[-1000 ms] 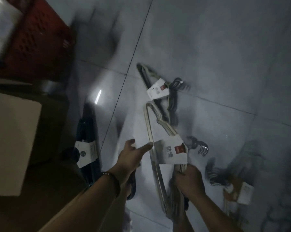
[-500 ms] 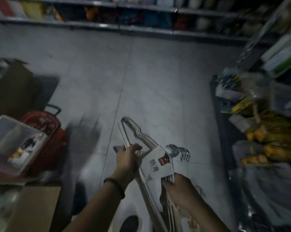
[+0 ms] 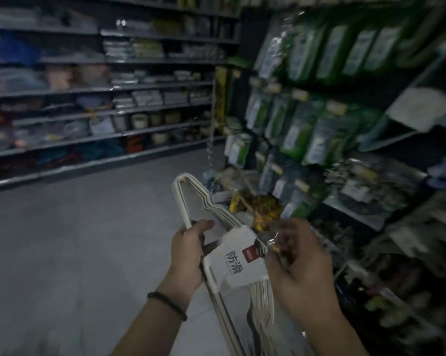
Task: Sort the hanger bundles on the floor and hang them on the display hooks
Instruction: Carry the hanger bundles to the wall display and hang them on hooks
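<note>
Bundle of white hangers at lower centre of frame.
Gripped on the bar by left hand; right hand blurred beside paper label, grip unclear.

The hanger bundle is off-white, a pale cream along every wire. Its paper label is white, printed with dark grey characters and a small red square carrying tiny white marks. A black cord bracelet circles the wrist of the left hand. The floor is plain grey tile, unpatterned. The shelves at the back are dark grey, stocked with goods in blue, white, pale green and orange-red. On the display rack to the right, the hanging packets are mostly green with white panels; lower down sits something yellow, possibly bagged goods, too blurred to name.
</note>
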Motion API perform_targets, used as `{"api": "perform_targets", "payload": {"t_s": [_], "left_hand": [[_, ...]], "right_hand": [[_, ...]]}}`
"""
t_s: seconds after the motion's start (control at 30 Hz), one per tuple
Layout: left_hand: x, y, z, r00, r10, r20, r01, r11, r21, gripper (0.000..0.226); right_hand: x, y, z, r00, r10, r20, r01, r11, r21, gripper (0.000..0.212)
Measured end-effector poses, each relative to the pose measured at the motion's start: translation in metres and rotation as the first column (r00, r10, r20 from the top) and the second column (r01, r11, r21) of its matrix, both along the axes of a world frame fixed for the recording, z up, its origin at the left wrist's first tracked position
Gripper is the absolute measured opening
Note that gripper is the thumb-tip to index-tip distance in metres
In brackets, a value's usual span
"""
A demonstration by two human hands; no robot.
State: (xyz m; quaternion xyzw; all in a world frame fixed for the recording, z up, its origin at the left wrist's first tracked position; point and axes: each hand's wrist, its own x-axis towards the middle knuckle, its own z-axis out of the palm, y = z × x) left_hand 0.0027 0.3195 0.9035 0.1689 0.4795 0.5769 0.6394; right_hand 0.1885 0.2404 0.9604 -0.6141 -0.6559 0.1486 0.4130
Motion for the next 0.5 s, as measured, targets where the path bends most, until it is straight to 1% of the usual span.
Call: {"api": "perform_targets", "payload": {"t_s": [0.03, 0.07, 0.1, 0.13, 0.2, 0.27, 0.3, 0.33, 0.37, 0.43, 0.47, 0.5], "left_hand": [[0.020, -0.003, 0.010, 0.999, -0.034, -0.034, 0.035, 0.999, 0.039, 0.018], [0.040, -0.007, 0.020, 0.995, -0.066, -0.069, 0.071, 0.994, 0.082, 0.015], [0.062, -0.013, 0.029, 0.988, -0.107, -0.111, 0.120, 0.985, 0.121, 0.011], [0.084, -0.020, 0.037, 0.978, -0.154, -0.139, 0.176, 0.970, 0.167, 0.011], [0.131, -0.034, 0.056, 0.942, -0.269, -0.198, 0.312, 0.921, 0.232, 0.023], [0.182, -0.053, 0.072, 0.903, -0.336, -0.268, 0.407, 0.869, 0.283, 0.022], [0.208, -0.063, 0.078, 0.876, -0.365, -0.315, 0.457, 0.837, 0.302, 0.022], [0.235, -0.075, 0.083, 0.844, -0.398, -0.360, 0.512, 0.799, 0.315, 0.028], [0.261, -0.087, 0.088, 0.811, -0.427, -0.400, 0.562, 0.760, 0.328, 0.037], [0.313, -0.112, 0.095, 0.767, -0.477, -0.429, 0.633, 0.672, 0.385, 0.052], [0.340, -0.125, 0.101, 0.739, -0.512, -0.438, 0.670, 0.626, 0.399, 0.054], [0.365, -0.139, 0.108, 0.712, -0.545, -0.442, 0.700, 0.590, 0.402, 0.047]], "right_hand": [[0.015, -0.005, 0.014, 1.000, -0.028, 0.010, 0.027, 0.998, 0.061, 0.040], [0.031, -0.008, 0.025, 0.997, -0.044, 0.060, 0.038, 0.995, 0.088, 0.037], [0.046, -0.010, 0.035, 0.992, -0.045, 0.115, 0.035, 0.996, 0.085, 0.035], [0.062, -0.013, 0.042, 0.987, -0.047, 0.156, 0.039, 0.998, 0.050, 0.035], [0.100, -0.020, 0.046, 0.980, -0.068, 0.186, 0.071, 0.997, -0.009, 0.028], [0.140, -0.038, 0.046, 0.971, -0.145, 0.188, 0.148, 0.989, -0.004, 0.017], [0.163, -0.050, 0.045, 0.963, -0.204, 0.177, 0.202, 0.979, 0.027, 0.018], [0.186, -0.064, 0.045, 0.948, -0.271, 0.168, 0.263, 0.962, 0.072, 0.022], [0.210, -0.080, 0.046, 0.927, -0.340, 0.162, 0.322, 0.939, 0.123, 0.026], [0.258, -0.113, 0.049, 0.883, -0.452, 0.126, 0.421, 0.882, 0.213, 0.031], [0.282, -0.130, 0.051, 0.863, -0.496, 0.100, 0.462, 0.853, 0.242, 0.034], [0.303, -0.147, 0.054, 0.844, -0.531, 0.076, 0.496, 0.827, 0.264, 0.036]]}}
